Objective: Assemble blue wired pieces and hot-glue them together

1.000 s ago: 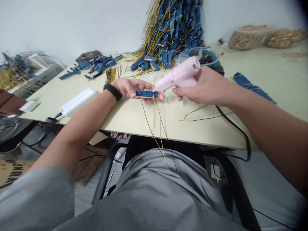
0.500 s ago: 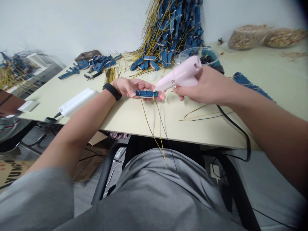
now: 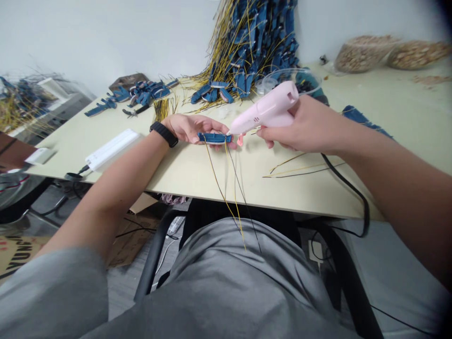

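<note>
Even bright indoor light, soft shadows, wide-angle edges bent and blurred.

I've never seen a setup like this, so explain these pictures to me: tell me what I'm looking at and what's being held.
There's no machine here. One camera worn on a person's head looks down at their own bare hands, so the grey shirt at the bottom is theirs. The left hand, with a black watch on its wrist, holds a short blue strip. Thin yellow and black wires hang from it past the table edge. The right hand holds a pink glue gun, its tip right at the strip. On the pale table lie a big heap of similar blue pieces with yellow wires and a white power strip.
</note>
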{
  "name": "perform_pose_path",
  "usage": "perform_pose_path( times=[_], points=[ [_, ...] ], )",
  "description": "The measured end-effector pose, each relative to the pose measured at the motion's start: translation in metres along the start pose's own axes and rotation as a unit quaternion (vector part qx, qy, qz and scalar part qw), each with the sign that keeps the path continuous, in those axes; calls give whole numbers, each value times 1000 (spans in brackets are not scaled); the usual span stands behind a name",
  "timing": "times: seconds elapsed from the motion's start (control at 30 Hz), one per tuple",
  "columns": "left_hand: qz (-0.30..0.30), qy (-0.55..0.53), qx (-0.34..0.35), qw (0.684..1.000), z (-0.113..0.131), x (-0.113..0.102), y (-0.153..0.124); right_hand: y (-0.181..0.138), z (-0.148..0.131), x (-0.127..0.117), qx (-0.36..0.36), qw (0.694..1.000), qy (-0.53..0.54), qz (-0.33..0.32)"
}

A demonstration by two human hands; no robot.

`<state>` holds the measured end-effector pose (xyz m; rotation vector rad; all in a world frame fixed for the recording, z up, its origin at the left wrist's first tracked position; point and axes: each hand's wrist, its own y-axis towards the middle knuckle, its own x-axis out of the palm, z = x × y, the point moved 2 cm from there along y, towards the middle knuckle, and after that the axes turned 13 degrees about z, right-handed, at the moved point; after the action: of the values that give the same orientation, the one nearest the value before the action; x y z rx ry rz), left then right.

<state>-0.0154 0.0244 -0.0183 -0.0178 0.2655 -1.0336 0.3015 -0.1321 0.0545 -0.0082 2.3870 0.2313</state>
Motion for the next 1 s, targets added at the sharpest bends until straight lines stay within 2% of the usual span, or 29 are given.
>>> perform_pose_path(
  times=[0.23, 0.47, 0.7, 0.87, 1.0],
  points=[
    [41, 12, -18, 999, 1, 2, 0, -2, -3, -1, 2, 1000, -22, -3],
    [-12, -5, -1, 1000, 2, 5, 1, 0, 0, 0, -11, 1000, -27, 1],
    [52, 23, -30, 998, 0, 3, 2, 0, 1, -1, -7, 999, -37, -1],
    [12, 37, -28, 999, 11, 9, -1, 4, 5, -2, -18, 998, -56, 13],
    [19, 49, -21, 998, 17, 12, -2, 6, 8, 0, -27, 998, -49, 2]
  ],
)
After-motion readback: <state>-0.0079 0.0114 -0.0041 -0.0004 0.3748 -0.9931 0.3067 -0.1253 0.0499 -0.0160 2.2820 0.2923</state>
